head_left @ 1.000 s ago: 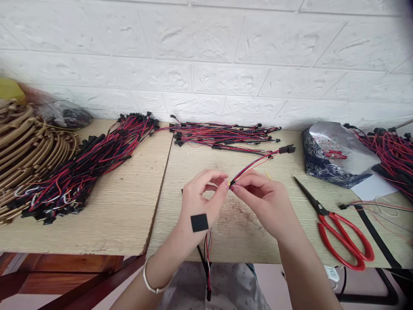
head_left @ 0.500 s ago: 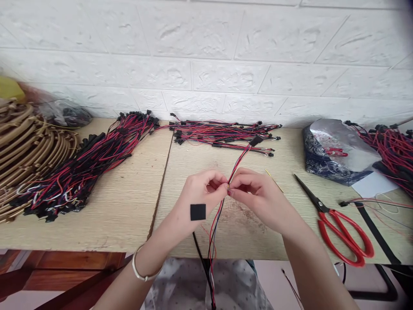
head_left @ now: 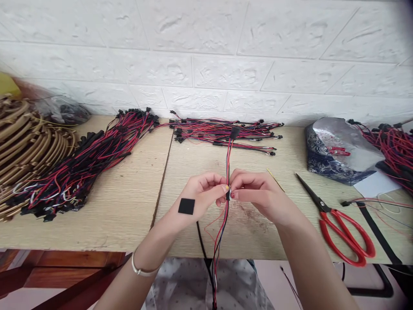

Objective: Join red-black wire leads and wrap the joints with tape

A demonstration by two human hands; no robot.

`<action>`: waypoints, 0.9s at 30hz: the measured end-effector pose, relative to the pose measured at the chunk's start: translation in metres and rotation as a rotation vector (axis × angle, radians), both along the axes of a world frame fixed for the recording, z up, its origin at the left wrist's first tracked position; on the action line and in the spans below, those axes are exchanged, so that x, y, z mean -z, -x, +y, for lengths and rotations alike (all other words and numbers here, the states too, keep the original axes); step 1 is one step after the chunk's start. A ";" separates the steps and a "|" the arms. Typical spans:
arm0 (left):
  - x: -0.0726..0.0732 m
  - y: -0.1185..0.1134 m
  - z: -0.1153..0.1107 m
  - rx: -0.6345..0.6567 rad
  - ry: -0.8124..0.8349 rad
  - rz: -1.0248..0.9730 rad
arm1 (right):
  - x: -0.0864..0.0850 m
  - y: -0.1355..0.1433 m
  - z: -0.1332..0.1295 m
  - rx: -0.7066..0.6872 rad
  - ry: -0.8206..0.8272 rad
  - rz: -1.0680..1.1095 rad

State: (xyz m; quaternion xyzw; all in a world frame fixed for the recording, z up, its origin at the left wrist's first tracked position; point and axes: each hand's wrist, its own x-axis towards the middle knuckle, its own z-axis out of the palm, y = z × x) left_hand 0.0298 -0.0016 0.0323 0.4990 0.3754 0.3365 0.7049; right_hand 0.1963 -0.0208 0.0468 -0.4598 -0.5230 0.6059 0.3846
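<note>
A wire harness (head_left: 228, 159) of red, black and blue wires runs upright between my hands, a black connector (head_left: 235, 132) at its top end. My left hand (head_left: 206, 189) pinches the wires between thumb and fingertips. From the other side, my right hand (head_left: 254, 193) has its thumb and forefinger closed at the same spot, touching something small and whitish against a dark band on the wires. What exactly the right fingertips grip is too small to tell. Below, the wires hang over the table edge toward my lap, beside a black cable (head_left: 201, 241).
Red-handled scissors (head_left: 325, 209) lie at the right, near a patterned bag (head_left: 332, 168) and a black strip (head_left: 379, 232). Wire harnesses lie in a heap (head_left: 109, 155) at left and a row (head_left: 206, 129) by the wall. Bamboo-like hoops (head_left: 29, 155) stand far left.
The harness has swung from leaning right to nearly upright, its top connector moving left. A dark band and something whitish now show at my fingertips. Both hands stay close together.
</note>
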 end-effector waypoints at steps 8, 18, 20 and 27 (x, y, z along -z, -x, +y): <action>-0.004 0.005 0.000 -0.028 -0.056 0.101 | -0.009 0.005 -0.003 0.044 -0.033 -0.123; -0.007 -0.004 -0.006 -0.108 -0.199 0.286 | -0.012 0.014 -0.009 0.116 -0.200 -0.409; -0.003 -0.004 -0.007 -0.133 -0.211 0.252 | -0.014 0.016 -0.010 0.124 -0.223 -0.441; -0.005 0.000 -0.002 -0.281 -0.127 0.063 | -0.008 0.027 -0.025 0.321 -0.353 -0.429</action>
